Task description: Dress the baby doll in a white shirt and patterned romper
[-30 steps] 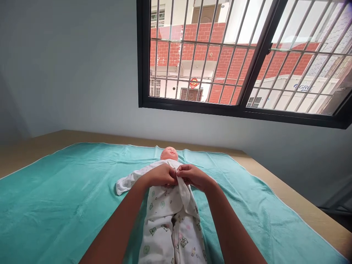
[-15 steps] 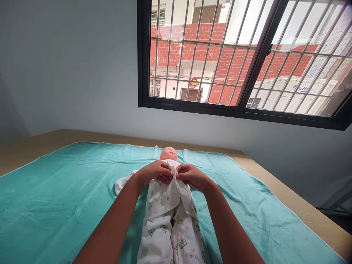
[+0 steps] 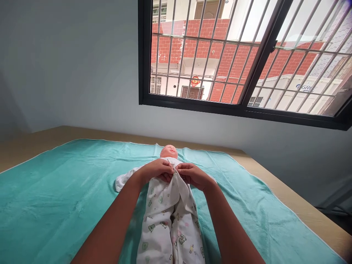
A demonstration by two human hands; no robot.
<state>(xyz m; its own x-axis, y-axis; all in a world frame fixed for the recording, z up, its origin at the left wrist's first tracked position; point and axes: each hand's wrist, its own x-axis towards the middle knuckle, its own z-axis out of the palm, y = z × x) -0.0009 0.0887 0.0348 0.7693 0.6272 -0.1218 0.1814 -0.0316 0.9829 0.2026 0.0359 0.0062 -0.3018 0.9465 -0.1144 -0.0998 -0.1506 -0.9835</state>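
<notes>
A baby doll (image 3: 168, 151) lies on its back on a teal towel (image 3: 60, 190), head towards the window. It wears a white romper (image 3: 165, 220) printed with small animals. My left hand (image 3: 155, 171) and my right hand (image 3: 192, 175) meet over the doll's chest. Both pinch the romper's front flaps where they come together just below the neck. One empty sleeve (image 3: 125, 179) sticks out to the left. The doll's chest is hidden behind my fingers.
The towel covers a wooden table (image 3: 291, 200) that stands against a grey wall (image 3: 68, 66). A black-framed window with bars (image 3: 242, 58) is above, with a red brick building outside. The table's right edge drops off near the lower right corner.
Both hands have crept a little up the doll's chest towards the neck, pulling the front flap up with them. The view has tipped slightly.
</notes>
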